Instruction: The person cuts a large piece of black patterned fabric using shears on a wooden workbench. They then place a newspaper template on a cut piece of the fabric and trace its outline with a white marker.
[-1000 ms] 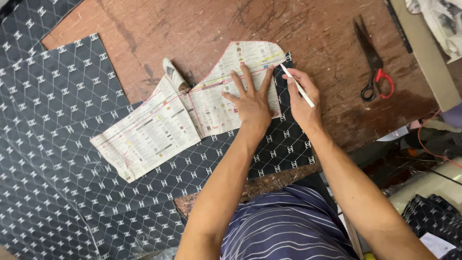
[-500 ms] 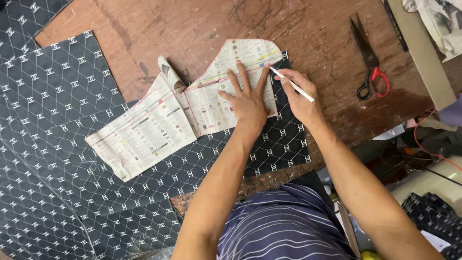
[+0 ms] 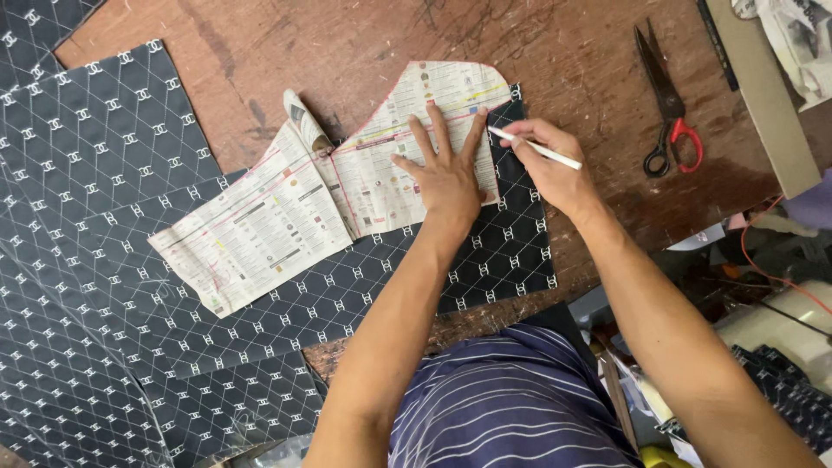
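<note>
Newspaper pattern (image 3: 329, 191), curved-cut, lying on dark diamond-quilted fabric (image 3: 130, 286) toward the middle of the brown bench (image 3: 347, 52); left hand (image 3: 446, 178) spread flat, fingers splayed, pressing its upper right part. Right hand (image 3: 550, 169) pinched around a thin white marking pencil (image 3: 535, 148), tip at the pattern's right edge. Red-handled scissors (image 3: 666, 104) lie closed near the bench's far right edge; fabric cut off at the left, clutter beyond the right edge unclear.

My left hand (image 3: 446, 178) lies on the paper pattern (image 3: 286, 208), which lies on fabric (image 3: 113, 260) on the table (image 3: 555, 61); scissors (image 3: 666, 104) lie right of my right hand (image 3: 550, 173).
</note>
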`<state>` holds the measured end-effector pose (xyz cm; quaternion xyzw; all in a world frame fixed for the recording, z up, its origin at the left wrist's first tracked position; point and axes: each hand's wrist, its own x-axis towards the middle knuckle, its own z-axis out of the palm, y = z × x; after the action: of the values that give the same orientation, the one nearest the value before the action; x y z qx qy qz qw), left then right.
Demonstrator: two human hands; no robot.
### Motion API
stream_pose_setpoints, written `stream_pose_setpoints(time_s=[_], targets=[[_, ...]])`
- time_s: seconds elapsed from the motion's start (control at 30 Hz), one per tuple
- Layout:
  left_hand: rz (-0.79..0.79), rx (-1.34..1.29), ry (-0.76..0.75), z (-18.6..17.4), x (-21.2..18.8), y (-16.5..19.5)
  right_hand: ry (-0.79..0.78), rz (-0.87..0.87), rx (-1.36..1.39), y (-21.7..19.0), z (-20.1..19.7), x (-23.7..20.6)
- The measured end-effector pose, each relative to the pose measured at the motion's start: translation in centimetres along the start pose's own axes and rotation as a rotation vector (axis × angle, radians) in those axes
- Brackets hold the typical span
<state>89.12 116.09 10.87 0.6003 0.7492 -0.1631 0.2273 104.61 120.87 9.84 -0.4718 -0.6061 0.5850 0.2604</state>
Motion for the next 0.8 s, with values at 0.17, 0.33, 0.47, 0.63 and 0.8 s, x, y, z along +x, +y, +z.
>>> stream_pose_setpoints(time_s=[0.17,0.33,0.47,0.63,0.8], targets=[[0.008,-0.016,-0.011,-0.2,-0.1,-0.1,-0.012,0.03,-0.02,0.0,-0.5,0.2],[0.012,-0.014,0.006,0.2,-0.1,-0.1,-0.077,0.016,-0.074,-0.1,-0.8,0.2],[0.004,-0.002,0.009,0.0,0.0,-0.1,-0.043,0.063,-0.053,-0.5,-0.7,0.5],[0.014,-0.007,-0.037,-0.2,0.0,0.0,-0.044,0.081,-0.039,-1.1,-0.7,0.8],[0.011,-0.01,-0.015,-0.3,-0.2,0.0,-0.075,0.073,-0.052,-1.0,-1.0,0.4]])
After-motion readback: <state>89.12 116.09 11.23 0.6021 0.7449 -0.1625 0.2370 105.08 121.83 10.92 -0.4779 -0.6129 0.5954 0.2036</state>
